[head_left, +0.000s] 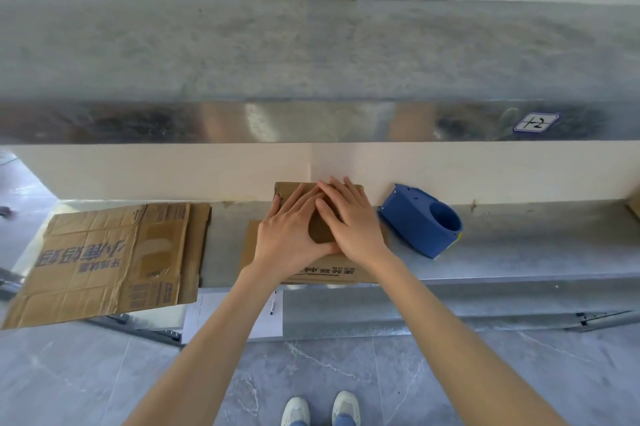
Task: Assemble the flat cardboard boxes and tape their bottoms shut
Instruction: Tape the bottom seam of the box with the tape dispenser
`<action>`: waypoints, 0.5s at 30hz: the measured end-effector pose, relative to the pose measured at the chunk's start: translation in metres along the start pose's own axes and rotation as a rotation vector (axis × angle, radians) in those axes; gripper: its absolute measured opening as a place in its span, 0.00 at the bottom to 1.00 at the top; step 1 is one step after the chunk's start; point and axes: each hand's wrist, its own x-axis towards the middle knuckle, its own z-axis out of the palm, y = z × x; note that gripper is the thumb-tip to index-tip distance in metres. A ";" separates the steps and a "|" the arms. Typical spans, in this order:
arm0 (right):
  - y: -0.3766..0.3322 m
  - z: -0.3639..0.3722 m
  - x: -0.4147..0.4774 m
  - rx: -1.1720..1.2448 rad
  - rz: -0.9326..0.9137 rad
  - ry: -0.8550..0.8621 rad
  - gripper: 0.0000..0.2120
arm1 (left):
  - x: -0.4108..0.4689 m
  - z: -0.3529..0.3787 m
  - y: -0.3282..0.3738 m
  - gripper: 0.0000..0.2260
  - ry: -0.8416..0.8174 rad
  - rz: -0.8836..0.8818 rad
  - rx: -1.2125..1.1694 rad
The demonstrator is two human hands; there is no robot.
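In the head view, a small cardboard box sits at the centre of the frame on a grey metal shelf, with its far edge against the pale wall behind. Both hands lie flat on top of it. The left hand has its fingers straight and slightly spread, pressing down on the left part of the box and gripping nothing. The right hand is just as flat, its fingers stretched toward the wall and partly overlapping the left fingertips, and it too only presses. The two thumbs meet near the middle of the box top. Just right of the box lies a blue tape dispenser, near the right hand but not touching it. At the left of the frame a flattened cardboard box with printed lettering hangs over the shelf's front edge. A white sheet of paper shows below the shelf, and two white shoes stand on the grey floor at the bottom edge.
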 end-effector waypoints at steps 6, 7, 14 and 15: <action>0.010 -0.001 -0.007 -0.049 -0.114 -0.042 0.22 | -0.005 0.000 -0.026 0.44 -0.003 0.074 -0.115; 0.010 0.001 -0.008 -0.004 -0.105 -0.006 0.22 | -0.006 0.003 -0.027 0.44 0.011 0.064 -0.172; 0.019 0.002 -0.008 0.414 0.036 0.059 0.23 | -0.006 0.008 -0.031 0.45 0.070 -0.022 -0.472; 0.019 0.002 -0.008 0.450 0.049 0.062 0.24 | -0.007 0.008 -0.032 0.44 0.080 -0.030 -0.515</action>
